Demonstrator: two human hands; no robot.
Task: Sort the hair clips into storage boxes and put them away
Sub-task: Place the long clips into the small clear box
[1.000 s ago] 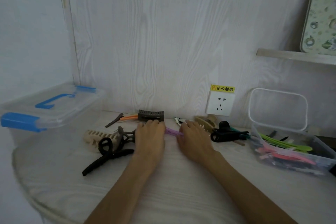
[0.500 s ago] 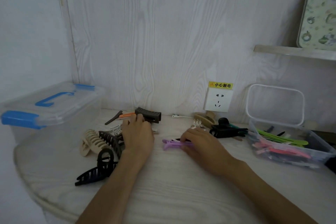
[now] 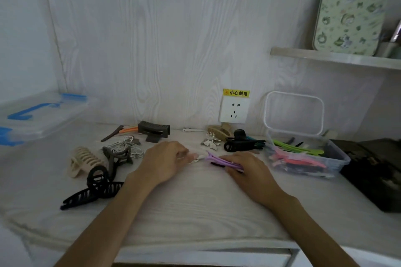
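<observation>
Both hands are down on the white table (image 3: 195,206), close together. The right hand (image 3: 249,169) is closed over a bundle of purple duckbill clips (image 3: 219,159), whose ends stick out toward the left hand. The left hand (image 3: 165,161) is curled, fingertips pinching a small silver clip (image 3: 196,156) that sits just beside the purple tips (blurred, so I can't tell whether they touch).

Left of the left hand there is a cluster: a cream claw clip (image 3: 83,161), a grey claw clip (image 3: 117,155) next to silver butterfly clips (image 3: 128,144), and a black claw clip (image 3: 93,191) nearest the table edge. Beyond the left hand, by the wall, sit a dark grey rectangular clip (image 3: 154,130) and an orange clip (image 3: 128,130) with a dark slim one (image 3: 111,136) beside it.

Beyond the right hand there's a silver butterfly clip (image 3: 210,143), a tan claw clip (image 3: 219,131), and black and teal clips (image 3: 243,142).

Right of the right hand is the open clear storage box (image 3: 338,158), holding green, pink and dark duckbill clips, its lid (image 3: 294,112) propped up behind it. The path from right hand to box is bare table. A dark object (image 3: 375,171) sits past the box.

Far left of the left hand is a lidded clear bin with blue latches (image 3: 41,115). On the wall are a socket (image 3: 234,111) with a yellow label and a shelf (image 3: 336,58).
</observation>
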